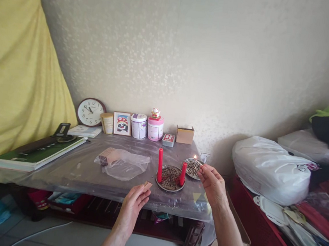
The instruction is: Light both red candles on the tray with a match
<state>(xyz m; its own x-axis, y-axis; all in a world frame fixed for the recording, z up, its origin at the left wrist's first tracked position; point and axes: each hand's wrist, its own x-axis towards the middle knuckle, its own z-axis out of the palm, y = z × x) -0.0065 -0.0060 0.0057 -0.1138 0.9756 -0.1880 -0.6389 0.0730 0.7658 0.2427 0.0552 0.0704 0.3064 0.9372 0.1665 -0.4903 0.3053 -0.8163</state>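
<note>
Pinched in the fingers of my right hand (211, 182) is a burning match (198, 161), its small flame at the upper end. It is above a round metal plate (189, 174) scattered with dark bits. My left hand (135, 203) grips a small brown matchbox (147, 185) near the table's front edge. Between the hands, a tall red candle (160, 165) and a shorter red candle (183, 174) stand upright on another round plate (169, 187) covered in dark residue. No flame shows on either candle.
Plastic film covers the table (87, 181). A clear plastic bag (130, 164) lies left of the candles. Along the wall stand a clock (90, 112), a picture frame (122, 124), tins (138, 126) and an open carton (184, 135). White bags (271, 169) fill the right side.
</note>
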